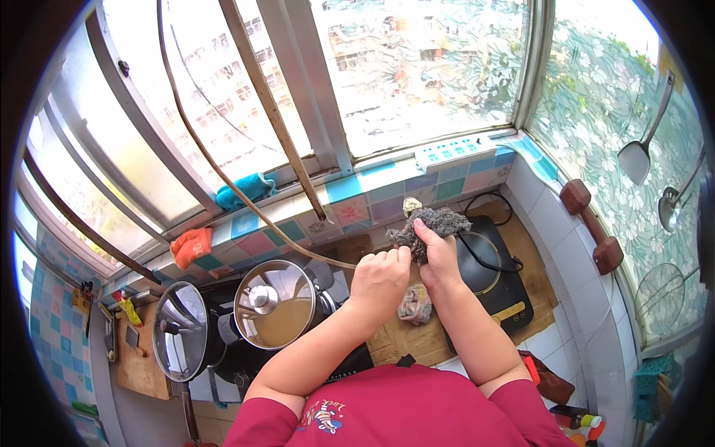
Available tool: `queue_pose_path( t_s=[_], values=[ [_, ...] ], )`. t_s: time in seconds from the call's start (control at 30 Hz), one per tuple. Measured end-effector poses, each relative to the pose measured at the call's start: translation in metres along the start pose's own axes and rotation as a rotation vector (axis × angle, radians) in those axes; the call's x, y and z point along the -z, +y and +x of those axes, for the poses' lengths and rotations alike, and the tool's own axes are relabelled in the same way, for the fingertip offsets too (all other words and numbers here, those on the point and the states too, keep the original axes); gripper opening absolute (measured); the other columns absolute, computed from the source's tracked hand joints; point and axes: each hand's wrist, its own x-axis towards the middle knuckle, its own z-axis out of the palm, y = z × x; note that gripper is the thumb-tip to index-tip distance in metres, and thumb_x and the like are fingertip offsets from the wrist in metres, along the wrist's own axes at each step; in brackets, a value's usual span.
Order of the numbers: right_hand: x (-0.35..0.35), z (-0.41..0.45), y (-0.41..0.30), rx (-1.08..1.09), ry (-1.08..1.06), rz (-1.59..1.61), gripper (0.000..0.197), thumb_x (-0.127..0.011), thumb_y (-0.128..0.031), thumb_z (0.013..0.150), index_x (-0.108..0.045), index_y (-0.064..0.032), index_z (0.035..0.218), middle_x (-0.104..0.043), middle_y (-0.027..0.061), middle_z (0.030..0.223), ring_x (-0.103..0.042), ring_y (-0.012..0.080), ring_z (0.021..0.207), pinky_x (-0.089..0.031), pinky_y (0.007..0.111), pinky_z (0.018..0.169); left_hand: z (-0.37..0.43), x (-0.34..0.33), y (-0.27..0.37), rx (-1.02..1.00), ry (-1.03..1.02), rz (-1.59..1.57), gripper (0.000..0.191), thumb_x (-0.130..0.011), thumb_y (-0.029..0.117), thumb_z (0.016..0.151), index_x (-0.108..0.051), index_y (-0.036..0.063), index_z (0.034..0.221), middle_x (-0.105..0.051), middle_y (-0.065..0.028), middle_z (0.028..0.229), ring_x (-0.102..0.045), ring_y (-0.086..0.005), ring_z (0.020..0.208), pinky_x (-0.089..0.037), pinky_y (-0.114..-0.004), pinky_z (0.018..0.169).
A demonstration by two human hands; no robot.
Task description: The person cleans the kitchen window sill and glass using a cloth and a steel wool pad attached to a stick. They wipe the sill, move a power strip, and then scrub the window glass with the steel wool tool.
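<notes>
My right hand (438, 254) grips a clump of dark grey, fibrous material (441, 226), its thumb pressed on top. My left hand (381, 279) is closed in a fist at the clump's lower left side; its fingertips seem to pinch the edge, though what they hold is hidden. A small pale, crumpled thing (412, 205) shows just beyond the clump. Below the hands, a crumpled patterned cloth (415, 304) lies on brown cardboard (391, 341). A black induction cooker (508, 279) stands to the right, partly behind my right forearm.
On the left, a gas stove (352, 363) bears a glass-lidded pot (276, 304) and a lidded pan (180, 329). A power strip (455, 152) lies on the tiled sill, with teal (246, 190) and orange (191, 247) cloths farther left. A red-brown dumbbell (591, 226) rests on the right ledge.
</notes>
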Motion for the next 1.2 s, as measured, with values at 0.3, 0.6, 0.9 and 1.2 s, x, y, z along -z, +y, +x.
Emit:
queue_pose_path(
  t_s=[0.3,0.6,0.9,1.2],
  values=[
    [-0.002,-0.011,-0.005,0.013,0.132,0.121,0.013,-0.054,-0.01,0.092,-0.056,-0.0048,0.104,-0.061,0.0079,0.094,-0.062,0.0201,0.083,-0.056,0.038,0.067,0.009,0.009,-0.001,0.044,0.053,-0.007,0.005,-0.056,0.013,0.08,-0.054,0.0094,0.08,-0.058,-0.0041,0.068,-0.061,-0.0183,0.065,-0.045,-0.031,0.058],
    [0.005,-0.035,0.02,0.098,0.037,0.003,0.014,-0.058,-0.004,0.088,-0.053,-0.008,0.1,-0.058,0.0024,0.096,-0.057,0.013,0.087,-0.047,0.028,0.076,0.009,0.002,-0.003,0.008,0.029,0.072,0.005,-0.055,0.013,0.078,-0.054,0.0096,0.082,-0.056,-0.0021,0.068,-0.06,-0.0169,0.065,-0.045,-0.03,0.059],
    [-0.007,-0.028,-0.016,0.218,-0.105,0.124,0.022,-0.059,0.005,0.084,-0.05,-0.0093,0.099,-0.057,0.0018,0.09,-0.056,0.0126,0.083,-0.048,0.028,0.077,0.005,0.019,0.001,-0.051,0.198,-0.047,0.012,-0.059,0.02,0.086,-0.059,0.0082,0.088,-0.055,-0.0006,0.065,-0.058,-0.0164,0.062,-0.044,-0.03,0.055],
    [-0.001,-0.013,-0.046,-0.066,-0.142,0.486,0.008,-0.052,-0.011,0.094,-0.055,-0.0039,0.096,-0.06,0.0046,0.087,-0.061,0.0202,0.087,-0.052,0.045,0.088,0.005,0.039,0.0,0.015,0.198,-0.207,0.011,-0.063,0.018,0.084,-0.058,0.0087,0.084,-0.059,-0.0032,0.066,-0.061,-0.0198,0.06,-0.044,-0.032,0.051]
  ],
)
